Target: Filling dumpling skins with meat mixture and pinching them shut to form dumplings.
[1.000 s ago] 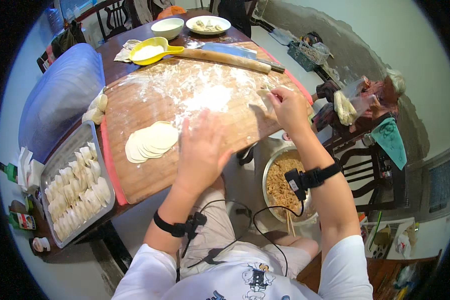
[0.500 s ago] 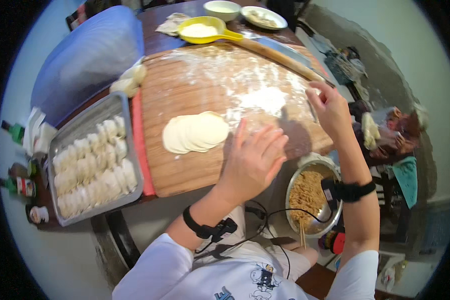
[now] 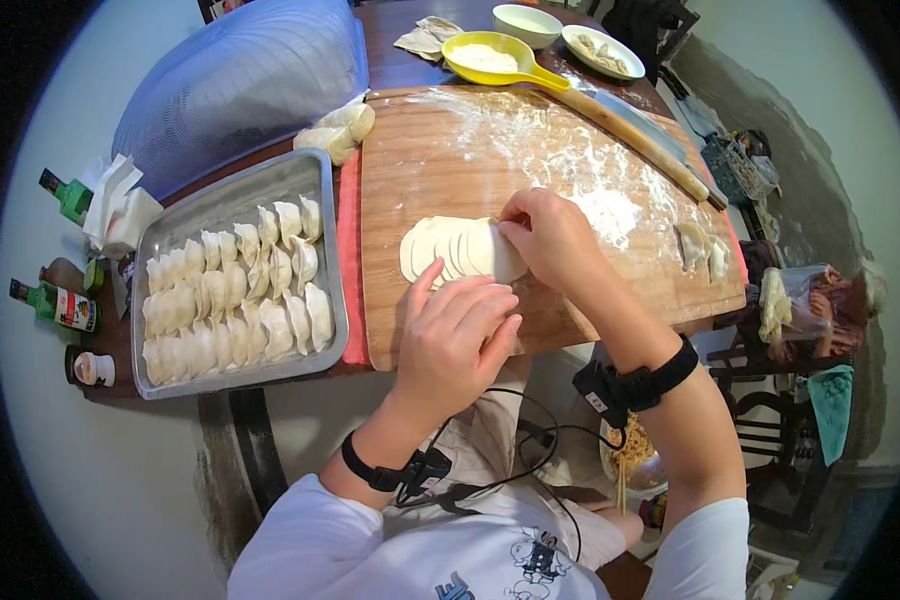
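Observation:
A fanned stack of round dough wrappers lies on the floured wooden board. My right hand pinches the stack's right edge, thumb and fingers closed on a wrapper there. My left hand rests at the front edge of the stack, palm down, with its fingers stretched out and apart. Nothing is held in it. At the board's right side lie a couple of folded dumplings. Left of the board, a grey metal tray holds rows of dumplings.
Along the board's far right lie a rolling pin and a wide blade. A yellow scoop of flour stands behind. Pieces of dough sit by the blue mesh cover. My right forearm partly hides a bowl of filling with chopsticks.
My right hand has come from the board's right edge to the stack and closed on a wrapper. My left hand has shifted left to its front edge. The view has swung left.

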`<state>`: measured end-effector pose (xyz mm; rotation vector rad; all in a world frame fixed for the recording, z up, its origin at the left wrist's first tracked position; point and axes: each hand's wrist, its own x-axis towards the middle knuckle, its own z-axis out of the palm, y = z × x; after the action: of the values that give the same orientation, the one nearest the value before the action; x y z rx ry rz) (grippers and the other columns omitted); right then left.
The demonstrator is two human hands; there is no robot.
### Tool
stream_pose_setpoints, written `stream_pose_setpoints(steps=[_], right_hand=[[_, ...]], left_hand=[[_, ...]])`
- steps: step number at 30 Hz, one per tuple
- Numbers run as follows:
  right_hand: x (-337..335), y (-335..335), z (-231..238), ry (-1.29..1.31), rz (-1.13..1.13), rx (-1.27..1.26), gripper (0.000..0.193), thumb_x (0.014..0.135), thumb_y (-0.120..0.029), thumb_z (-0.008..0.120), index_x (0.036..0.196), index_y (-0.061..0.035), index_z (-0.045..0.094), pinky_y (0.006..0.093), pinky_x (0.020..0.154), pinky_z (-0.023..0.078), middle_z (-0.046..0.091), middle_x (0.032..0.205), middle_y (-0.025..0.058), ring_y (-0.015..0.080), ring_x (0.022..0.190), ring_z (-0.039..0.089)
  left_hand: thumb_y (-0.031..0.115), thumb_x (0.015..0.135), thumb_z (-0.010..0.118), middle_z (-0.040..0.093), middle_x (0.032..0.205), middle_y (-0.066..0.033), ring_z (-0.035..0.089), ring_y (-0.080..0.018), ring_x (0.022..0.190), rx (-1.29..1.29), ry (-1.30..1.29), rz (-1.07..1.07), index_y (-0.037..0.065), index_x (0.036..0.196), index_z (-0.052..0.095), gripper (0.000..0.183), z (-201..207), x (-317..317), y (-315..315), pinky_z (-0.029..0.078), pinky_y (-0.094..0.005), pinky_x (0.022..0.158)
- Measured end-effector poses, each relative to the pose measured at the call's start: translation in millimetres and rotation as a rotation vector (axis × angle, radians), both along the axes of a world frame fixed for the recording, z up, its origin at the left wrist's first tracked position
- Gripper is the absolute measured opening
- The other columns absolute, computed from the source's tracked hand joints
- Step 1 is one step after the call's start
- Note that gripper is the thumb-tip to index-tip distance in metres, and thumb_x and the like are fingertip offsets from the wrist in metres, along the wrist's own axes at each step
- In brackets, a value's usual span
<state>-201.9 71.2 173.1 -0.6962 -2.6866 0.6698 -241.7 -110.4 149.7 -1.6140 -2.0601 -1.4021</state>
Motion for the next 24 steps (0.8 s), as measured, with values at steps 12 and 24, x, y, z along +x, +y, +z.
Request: stream_pose_setpoints(steps=[12,24], right_hand=[[38.2,-6.5,14.3,0.204,-0.056,-0.179,0.013,0.085,-0.008,0.068,0.096,-0.0018,0.067,0.0310,0.071,0.051,0.069,0.086,0.0130,0.0227,0.078,0.066],[262.7,-42.1,58.9,0.106,-0.088,0.126,0.012,0.086,-0.009,0.064,0.097,-0.0065,0.065,0.0381,0.069,0.051,0.067,0.086,0.0138,0.0324,0.080,0.065]], left_hand=[[0.011,0.081,0.071,0.066,0.110,-0.0088,0.061,-0.0263,0.108,-0.013,0.061,-0.002,0.007,0.110,0.064,0.031,-0.9,5.6,-3.7,0.036,-0.0480,0.106],[0.008,0.088,0.067,0.067,0.115,-0.0101,0.063,-0.0165,0.103,-0.376,-0.610,-0.928,0.000,0.133,0.053,0.048,6.7,109.3,80.0,0.049,-0.0292,0.091]])
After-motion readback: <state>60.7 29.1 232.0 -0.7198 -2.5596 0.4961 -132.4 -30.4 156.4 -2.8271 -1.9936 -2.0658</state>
